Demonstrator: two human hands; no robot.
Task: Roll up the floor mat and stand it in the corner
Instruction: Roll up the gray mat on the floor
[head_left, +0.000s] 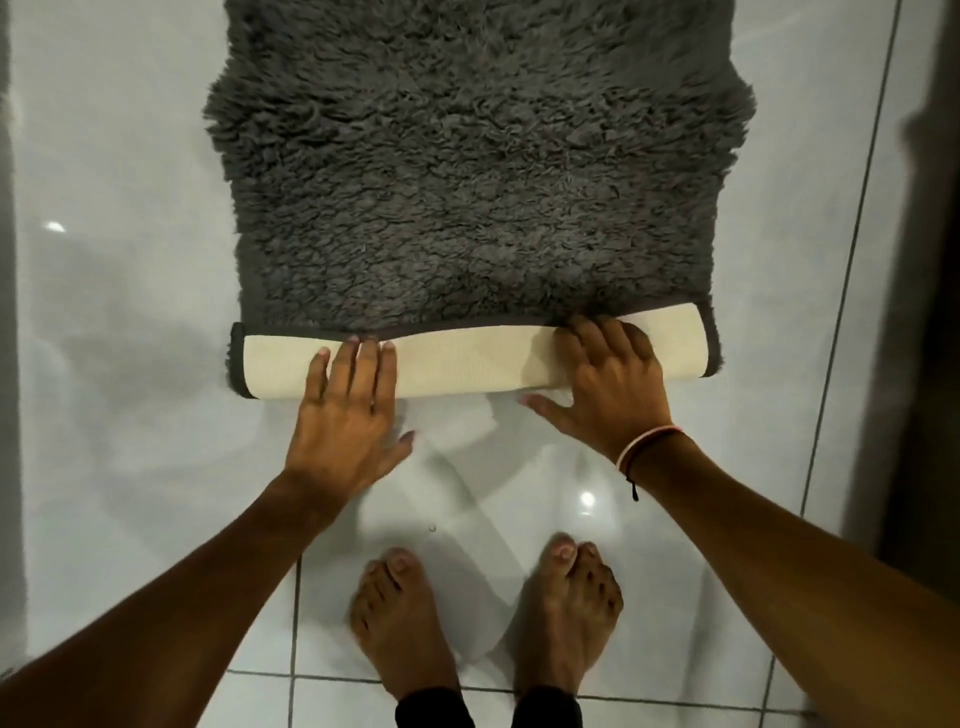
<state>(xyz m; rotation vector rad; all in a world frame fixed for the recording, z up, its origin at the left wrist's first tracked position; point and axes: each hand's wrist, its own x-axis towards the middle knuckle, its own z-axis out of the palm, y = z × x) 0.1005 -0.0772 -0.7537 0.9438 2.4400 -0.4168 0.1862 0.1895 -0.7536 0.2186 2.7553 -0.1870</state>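
Two flat palms, left hand (347, 410), right hand (605, 384), on rolled mat (467, 156)

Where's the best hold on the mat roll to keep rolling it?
On the cream roll, palms on top from the near side, as the left hand and right hand sit now: it is a low, wide cylinder, so spread hands probably keep it even.

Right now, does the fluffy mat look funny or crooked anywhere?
A little. The gray mat bulges wider partway up on both sides, so its edges look wavy. The cream roll under the left hand and right hand sits slightly slanted, its right end higher. Nothing looks torn or spilled.
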